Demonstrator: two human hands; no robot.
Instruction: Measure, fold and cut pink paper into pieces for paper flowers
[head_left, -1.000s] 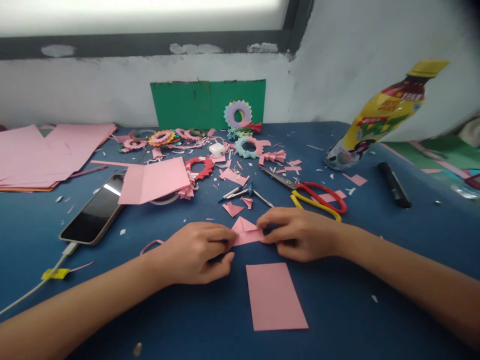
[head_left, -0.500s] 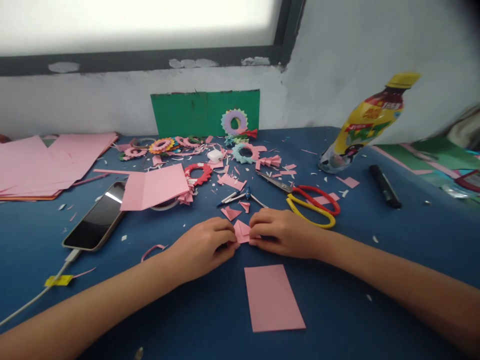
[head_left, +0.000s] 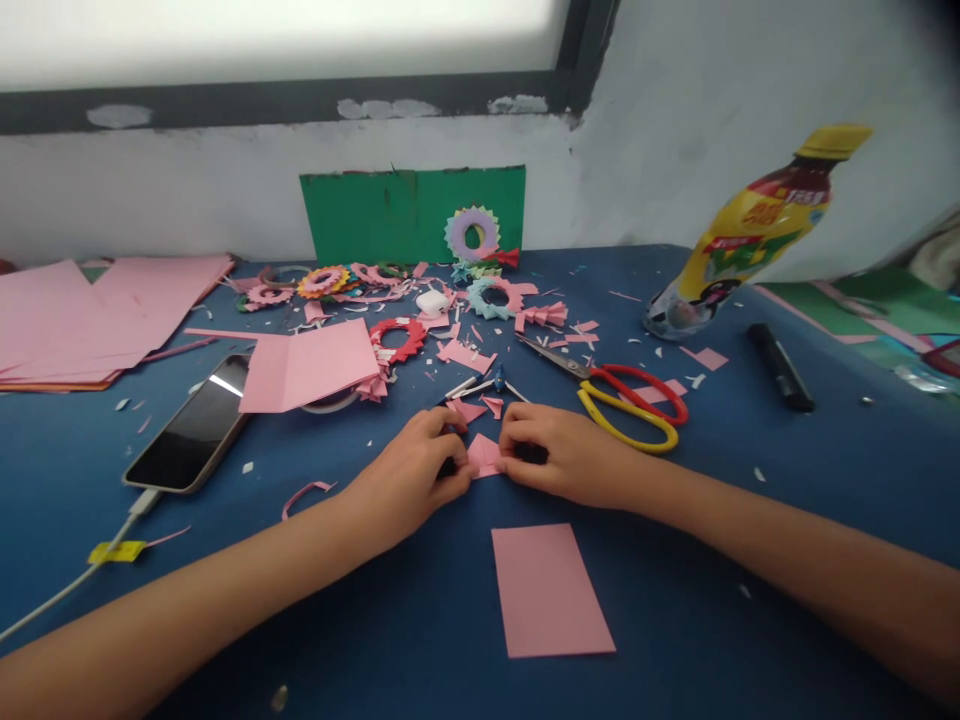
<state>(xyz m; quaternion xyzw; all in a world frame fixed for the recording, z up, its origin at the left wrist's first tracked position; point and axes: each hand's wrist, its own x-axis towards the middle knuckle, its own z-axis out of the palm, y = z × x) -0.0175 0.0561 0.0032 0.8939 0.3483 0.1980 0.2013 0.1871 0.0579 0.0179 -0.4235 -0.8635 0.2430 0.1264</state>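
Note:
A small folded pink paper piece lies on the blue table between my two hands. My left hand pinches its left side with curled fingers. My right hand presses and pinches its right side, fingers closed. Most of the piece is hidden under my fingertips. A flat pink paper rectangle lies just in front of my hands, untouched.
Red and yellow scissors lie right of my hands, a phone on a cable to the left. Folded pink card, a stack of pink sheets, paper rings, scraps, a black marker and a yellow bottle lie farther off.
Both hands have closed in on the pink piece, which looks smaller and more folded than before. The hands have shifted slightly away from me on the table.

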